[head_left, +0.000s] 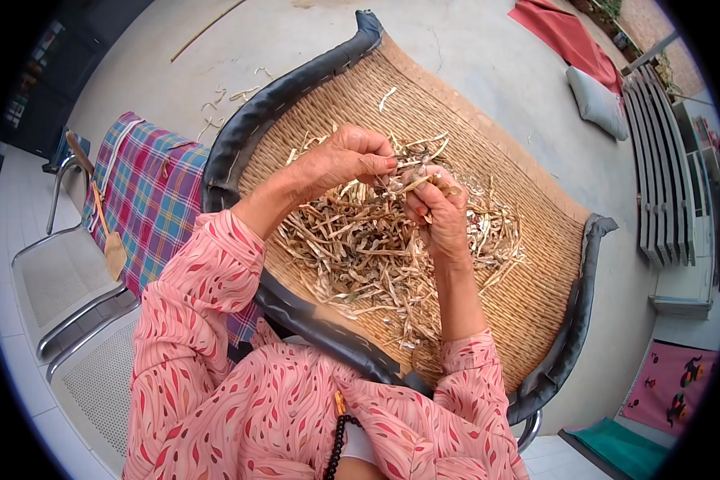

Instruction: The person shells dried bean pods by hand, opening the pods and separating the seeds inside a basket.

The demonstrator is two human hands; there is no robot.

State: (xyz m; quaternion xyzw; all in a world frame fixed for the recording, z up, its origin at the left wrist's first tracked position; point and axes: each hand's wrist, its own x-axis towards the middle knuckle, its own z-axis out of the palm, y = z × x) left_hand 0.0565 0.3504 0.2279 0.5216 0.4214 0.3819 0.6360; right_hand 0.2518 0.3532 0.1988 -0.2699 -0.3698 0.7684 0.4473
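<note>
A wide woven tray with a black wrapped rim lies in front of me, bearing a heap of dry, pale and brown pods. Over the heap, my left hand pinches a thin dry pod between thumb and fingers. Close at its right, my right hand is closed round several dry pods, whose ends stick out between the fingers. The fingertips of both hands almost meet at these pods. What lies inside the right palm is hidden.
At the left are metal chairs, a checked cloth and a wooden paddle. A grey cushion, red cloth and slatted rack are at the right. Loose pods lie on the floor beyond the tray.
</note>
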